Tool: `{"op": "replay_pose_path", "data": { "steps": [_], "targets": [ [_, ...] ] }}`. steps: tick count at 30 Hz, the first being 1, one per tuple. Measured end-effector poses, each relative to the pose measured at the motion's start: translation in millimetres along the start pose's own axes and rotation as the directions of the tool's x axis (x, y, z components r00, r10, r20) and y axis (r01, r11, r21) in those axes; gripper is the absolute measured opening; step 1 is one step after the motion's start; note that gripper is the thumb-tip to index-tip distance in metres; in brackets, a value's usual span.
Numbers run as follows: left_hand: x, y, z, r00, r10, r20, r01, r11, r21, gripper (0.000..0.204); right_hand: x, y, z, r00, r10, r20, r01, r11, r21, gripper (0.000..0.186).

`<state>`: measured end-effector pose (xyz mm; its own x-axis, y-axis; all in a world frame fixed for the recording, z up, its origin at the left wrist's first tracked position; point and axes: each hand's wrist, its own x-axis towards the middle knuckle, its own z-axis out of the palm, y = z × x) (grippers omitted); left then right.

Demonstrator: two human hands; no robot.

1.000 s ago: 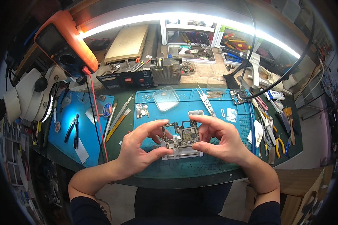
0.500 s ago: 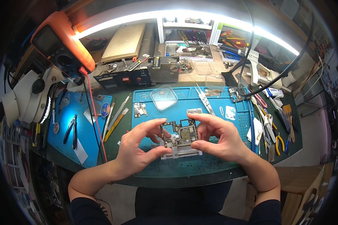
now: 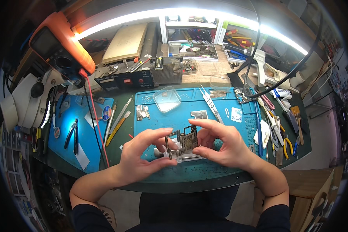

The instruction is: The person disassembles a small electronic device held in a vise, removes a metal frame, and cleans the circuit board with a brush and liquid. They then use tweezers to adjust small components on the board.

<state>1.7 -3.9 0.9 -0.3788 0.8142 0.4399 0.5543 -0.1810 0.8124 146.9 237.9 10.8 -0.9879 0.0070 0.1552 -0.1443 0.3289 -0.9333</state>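
A small dark circuit board (image 3: 189, 140) with cut-out edges is held up between my two hands, turned at an angle. My right hand (image 3: 223, 144) pinches its right side, thumb below and index finger on the upper corner. On the left side, my left hand (image 3: 145, 150) grips its edge between thumb and fingers. Beneath the board, partly hidden, a metal clamp-like holder (image 3: 187, 157) lies on the blue work mat (image 3: 228, 170). Beyond the hands are a small silver metal plate (image 3: 199, 114) and a pair of tweezers (image 3: 210, 104).
A clear plastic dish (image 3: 167, 99) sits at the mat's back. Pliers (image 3: 72, 135) lie on a second mat at left, near red and black leads from an orange multimeter (image 3: 62, 50). Several hand tools crowd the right, including yellow-handled pliers (image 3: 287, 149). A black cable (image 3: 297, 75) arcs above.
The board has been turned from nearly facing me to a slanted, more edge-on angle. Both hands still hold it, and my right hand has shifted slightly left.
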Motion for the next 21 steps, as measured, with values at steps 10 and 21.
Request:
{"op": "replay_pose_path", "data": {
  "steps": [10, 21],
  "targets": [
    [-0.6, 4.5, -0.3, 1.000, 0.023, -0.021, -0.025, 0.997, -0.071, 0.070, -2.1, -3.6, -3.1, 0.993, 0.040, 0.113, -0.047, 0.997, 0.064, 0.067],
    [2.9, 8.2, -2.8, 0.982, 0.182, -0.044, -0.176, 0.979, 0.102, 0.033, -1.7, -3.0, -3.9, 0.988, 0.091, 0.127, -0.115, 0.973, 0.198, 0.042]
  ]
}}
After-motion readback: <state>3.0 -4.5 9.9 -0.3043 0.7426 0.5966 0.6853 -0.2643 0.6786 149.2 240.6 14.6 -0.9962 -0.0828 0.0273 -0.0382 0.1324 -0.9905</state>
